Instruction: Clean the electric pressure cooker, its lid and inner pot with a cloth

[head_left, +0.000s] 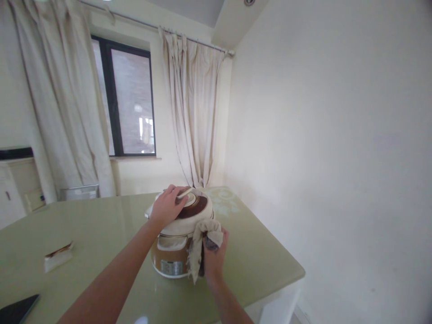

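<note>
Head camera view: At far left, a dark flat object (19, 308) lies on the near part of a glossy green bench (101, 243), with a small pale packet (58, 257) farther in and a long curtain (64, 99) hanging behind. Next comes a dark-framed window (133, 101), and below it to the right the left hand (168, 205) lies palm down on top of a rice cooker (178, 228), fingers half curled over the lid near a pale handle; whether they grip that handle cannot be told. The cooker stands upright on the bench, brown-topped lid (199, 208) down, a silvery label (171, 267) low on its side. Against the cooker's right side, a frayed beige cloth (202, 228) hangs in folds from the right hand (214, 261), whose fingers close around a bunched part of it. A second curtain (192, 103) and a plain white wall (330, 144) fill the background to the right.

The cooker looks stiff, bulky and fairly heavy, its smooth shell likely slippery if damp; a lift would call for both hands low on opposite sides, or the top handle if it proves sound, while a palm on the lid should steady it. The cloth appears soft, light and limp, best bunched in the fist so that loose ends do not trail.
</note>
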Demonstrator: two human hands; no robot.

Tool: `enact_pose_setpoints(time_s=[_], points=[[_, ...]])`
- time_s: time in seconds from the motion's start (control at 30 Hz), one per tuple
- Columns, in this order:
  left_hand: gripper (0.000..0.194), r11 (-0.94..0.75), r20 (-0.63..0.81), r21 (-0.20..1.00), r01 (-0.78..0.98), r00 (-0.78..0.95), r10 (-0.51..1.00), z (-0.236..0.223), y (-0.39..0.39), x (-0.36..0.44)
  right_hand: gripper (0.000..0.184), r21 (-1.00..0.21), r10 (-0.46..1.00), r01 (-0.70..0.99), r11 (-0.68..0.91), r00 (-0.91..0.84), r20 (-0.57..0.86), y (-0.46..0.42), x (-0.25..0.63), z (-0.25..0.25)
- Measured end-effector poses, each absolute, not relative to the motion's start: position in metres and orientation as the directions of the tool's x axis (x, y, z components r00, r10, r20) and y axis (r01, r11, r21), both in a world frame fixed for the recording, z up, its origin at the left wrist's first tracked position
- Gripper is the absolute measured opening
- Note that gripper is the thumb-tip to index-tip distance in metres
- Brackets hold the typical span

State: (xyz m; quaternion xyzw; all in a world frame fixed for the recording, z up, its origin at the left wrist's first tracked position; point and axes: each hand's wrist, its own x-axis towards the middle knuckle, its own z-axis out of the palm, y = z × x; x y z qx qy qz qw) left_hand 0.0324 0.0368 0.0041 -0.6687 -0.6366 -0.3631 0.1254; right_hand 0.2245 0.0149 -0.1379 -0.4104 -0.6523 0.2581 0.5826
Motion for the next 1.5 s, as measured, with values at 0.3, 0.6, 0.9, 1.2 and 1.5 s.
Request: enact_pose_setpoints(time_s=[0.3,0.6,0.9,1.2,1.5], points=[[0.038,-0.184,0.617,0.351,0.918,-0.079,0.783,-0.002,0.05,0.022,0.034,-0.206,0.604,0.635,0.744,-0.509,0.613,0.002,0.216,-0.009],[0.03,-0.199,0.608,0.406,0.892,-0.101,0.787,0.005,0.041,0.027,0.038,-0.051,0.576,0.652,0.756,-0.627,0.524,-0.006,0.211,-0.008],[0.028,-0.213,0.624,0.442,0.872,-0.128,0.771,0.004,0.042,0.028,0.041,-0.188,0.586,0.627,0.756,-0.521,0.621,-0.007,0.205,-0.023],[0.031,-0.259,0.65,0.466,0.846,-0.129,0.749,0.003,0.04,0.029,0.049,-0.362,0.512,0.377,0.852,-0.462,0.724,0.027,0.252,-0.039],[0.033,-0.288,0.626,0.556,0.78,-0.165,0.762,0.003,0.043,0.025,0.04,-0.109,0.579,0.66,0.744,-0.554,0.599,-0.008,0.23,-0.023]])
